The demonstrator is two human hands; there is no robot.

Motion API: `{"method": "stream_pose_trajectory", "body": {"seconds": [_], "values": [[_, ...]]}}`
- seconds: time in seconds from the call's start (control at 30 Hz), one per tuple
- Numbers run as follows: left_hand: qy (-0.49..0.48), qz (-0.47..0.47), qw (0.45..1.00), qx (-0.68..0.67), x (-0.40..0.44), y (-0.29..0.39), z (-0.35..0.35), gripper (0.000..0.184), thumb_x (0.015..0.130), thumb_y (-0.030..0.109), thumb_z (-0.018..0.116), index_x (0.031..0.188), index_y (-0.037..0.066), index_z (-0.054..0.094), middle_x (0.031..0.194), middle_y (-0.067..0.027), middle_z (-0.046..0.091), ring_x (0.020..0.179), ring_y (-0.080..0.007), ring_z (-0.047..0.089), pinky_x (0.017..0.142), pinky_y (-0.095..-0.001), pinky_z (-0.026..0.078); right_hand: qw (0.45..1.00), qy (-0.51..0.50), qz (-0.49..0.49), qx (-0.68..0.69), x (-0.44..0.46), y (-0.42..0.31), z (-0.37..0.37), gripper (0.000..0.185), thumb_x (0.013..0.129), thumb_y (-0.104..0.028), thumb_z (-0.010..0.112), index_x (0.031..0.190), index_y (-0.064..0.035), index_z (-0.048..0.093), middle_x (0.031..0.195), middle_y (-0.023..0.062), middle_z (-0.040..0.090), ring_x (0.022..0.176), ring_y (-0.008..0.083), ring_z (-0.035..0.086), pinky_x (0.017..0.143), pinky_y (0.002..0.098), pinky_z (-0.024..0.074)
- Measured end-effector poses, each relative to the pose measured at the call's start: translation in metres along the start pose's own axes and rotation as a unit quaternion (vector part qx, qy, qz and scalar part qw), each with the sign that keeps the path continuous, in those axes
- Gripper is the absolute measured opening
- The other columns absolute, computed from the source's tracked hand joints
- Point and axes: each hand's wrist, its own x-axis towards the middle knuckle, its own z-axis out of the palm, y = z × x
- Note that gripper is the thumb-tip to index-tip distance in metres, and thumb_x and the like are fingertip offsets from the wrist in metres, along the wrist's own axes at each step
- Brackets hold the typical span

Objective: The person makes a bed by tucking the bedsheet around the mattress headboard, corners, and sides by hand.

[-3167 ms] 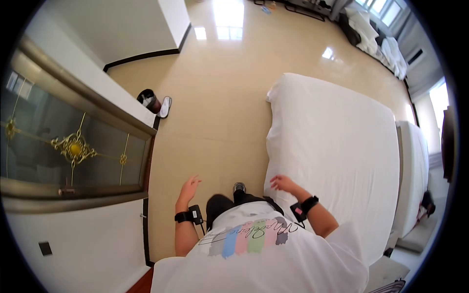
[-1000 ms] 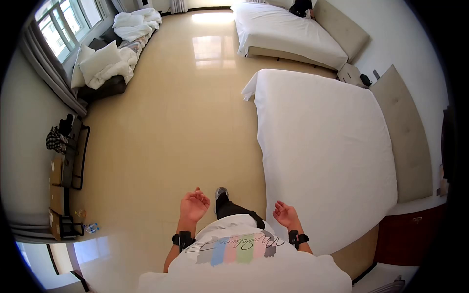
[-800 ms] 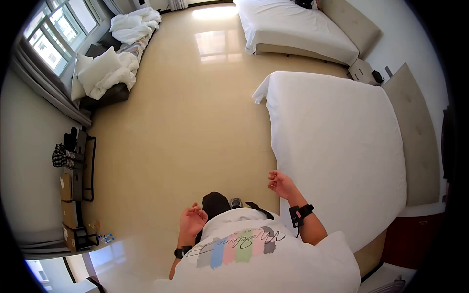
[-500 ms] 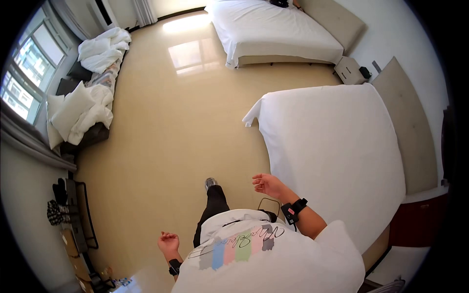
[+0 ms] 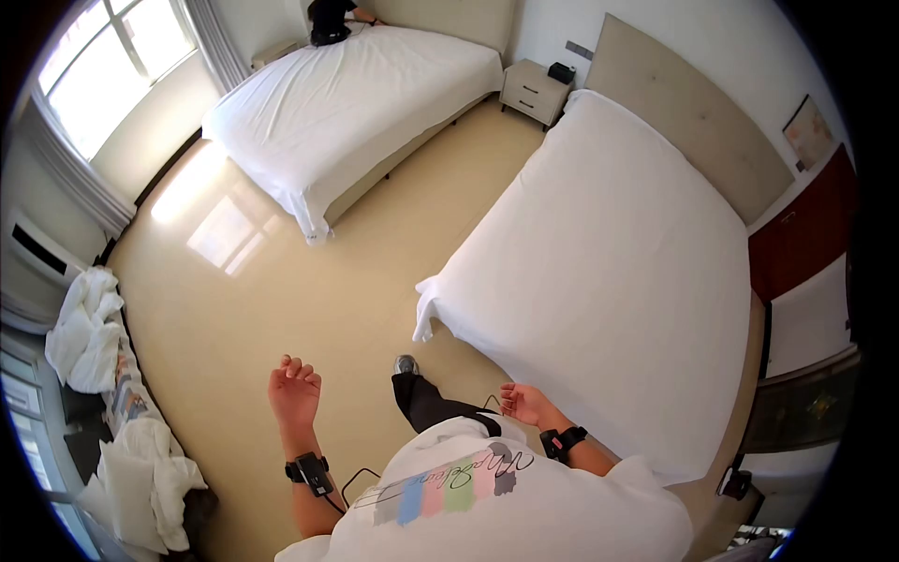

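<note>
My left hand (image 5: 295, 389) is raised over the tiled floor, its fingers loosely curled and apart, holding nothing. My right hand (image 5: 524, 404) hangs near my waist beside the foot of the nearer bed (image 5: 609, 281), its fingers slightly bent and apart, also empty. A white sheet covers this bed, and one corner of it (image 5: 426, 304) hangs off the edge. Black devices are strapped to both my wrists. Neither hand visibly grips the sheet.
A second white-sheeted bed (image 5: 361, 103) stands farther off, with a person in black (image 5: 330, 21) at its far side. Between the headboards is a nightstand (image 5: 536, 92). White bedding and pillows (image 5: 140, 482) lie on a sofa at left. My shoe (image 5: 405, 363) is on the floor.
The view has turned right, bringing the far bed, nightstand and person further into view. My left hand has risen higher in view; my right hand has moved slightly lower.
</note>
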Motion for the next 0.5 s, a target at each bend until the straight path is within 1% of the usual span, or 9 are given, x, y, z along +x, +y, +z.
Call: {"method": "stream_pose_trajectory", "body": {"seconds": [0.07,0.1,0.17,0.2,0.23,0.3,0.37,0.43,0.5], "values": [[0.054,-0.083,0.993,-0.057,0.079,-0.006,-0.019,0.018,0.085,0.007,0.043,0.089,0.007,0.061,0.072,0.0003,0.055,0.067,-0.0144,0.048,0.067,-0.0290,0.044,0.995,0.084,-0.027,0.049,0.043,-0.038,0.020,0.018,0.087,-0.008,0.046,0.103,-0.0029,0.055,0.083,0.0048,0.057,0.072,0.0184,0.056,0.077,0.0366,0.0514],[0.075,-0.116,0.988,-0.064,0.102,-0.011,-0.043,0.020,0.083,0.008,0.044,0.089,0.007,0.063,0.072,0.0008,0.056,0.067,-0.0145,0.050,0.068,-0.0292,0.044,0.994,0.080,-0.046,0.065,0.063,-0.054,0.027,0.018,0.087,-0.008,0.046,0.103,-0.0029,0.055,0.083,0.0048,0.057,0.072,0.0184,0.056,0.077,0.0366,0.0514],[0.146,-0.187,0.969,-0.071,0.152,-0.020,-0.053,0.019,0.081,0.009,0.044,0.088,0.008,0.063,0.070,0.0019,0.056,0.067,-0.0140,0.051,0.067,-0.0286,0.043,0.988,0.055,-0.098,0.107,0.103,-0.094,0.045,0.019,0.086,-0.007,0.047,0.102,-0.0026,0.055,0.083,0.0063,0.058,0.072,0.0188,0.056,0.077,0.0368,0.0513],[0.162,-0.229,0.957,-0.069,0.172,-0.022,-0.048,0.018,0.081,0.009,0.045,0.088,0.009,0.062,0.071,0.0021,0.057,0.067,-0.0144,0.051,0.068,-0.0291,0.043,0.985,0.086,-0.124,0.081,0.108,-0.123,0.073,0.020,0.085,-0.006,0.046,0.102,-0.0032,0.055,0.084,0.0062,0.059,0.072,0.0184,0.056,0.077,0.0363,0.0513],[0.190,-0.264,0.943,-0.074,0.185,-0.024,-0.032,0.017,0.081,0.009,0.046,0.087,0.009,0.061,0.071,0.0019,0.056,0.068,-0.0147,0.051,0.068,-0.0294,0.043,0.983,0.095,-0.125,0.091,0.112,-0.154,0.090,0.020,0.085,-0.006,0.046,0.102,-0.0032,0.055,0.084,0.0062,0.059,0.072,0.0184,0.056,0.077,0.0363,0.0513],[0.194,-0.299,0.934,-0.014,0.221,-0.005,-0.042,0.019,0.081,0.010,0.045,0.086,0.010,0.063,0.071,0.0025,0.057,0.069,-0.0138,0.051,0.069,-0.0292,0.043,0.980,0.100,-0.173,0.002,0.147,-0.198,0.118,0.019,0.086,-0.007,0.046,0.102,-0.0045,0.056,0.085,0.0057,0.059,0.072,0.0177,0.057,0.077,0.0355,0.0511],[0.256,-0.293,0.921,0.013,0.262,0.020,-0.060,0.017,0.078,0.009,0.046,0.084,0.011,0.062,0.068,0.0028,0.056,0.066,-0.0132,0.050,0.067,-0.0293,0.043,0.981,0.103,-0.163,-0.031,0.190,-0.234,0.145,0.021,0.087,-0.010,0.043,0.102,-0.0041,0.057,0.088,0.0062,0.059,0.072,0.0159,0.057,0.074,0.0342,0.0519],[0.384,-0.253,0.887,0.045,0.315,0.043,-0.082,0.017,0.075,0.008,0.045,0.082,0.011,0.060,0.066,0.0035,0.054,0.062,-0.0127,0.049,0.063,-0.0295,0.044,0.980,0.083,-0.162,-0.079,0.234,-0.271,0.168,0.020,0.088,-0.011,0.044,0.103,-0.0055,0.057,0.089,0.0052,0.060,0.074,0.0143,0.058,0.075,0.0315,0.0518],[0.432,-0.244,0.863,0.098,0.379,0.059,-0.077,0.015,0.079,0.009,0.043,0.084,0.013,0.056,0.065,0.0060,0.051,0.059,-0.0095,0.048,0.061,-0.0248,0.042,0.975,0.060,-0.159,-0.140,0.261,-0.311,0.199,0.020,0.089,-0.012,0.044,0.103,-0.0062,0.057,0.091,0.0049,0.061,0.076,0.0126,0.059,0.076,0.0289,0.0516]]}}
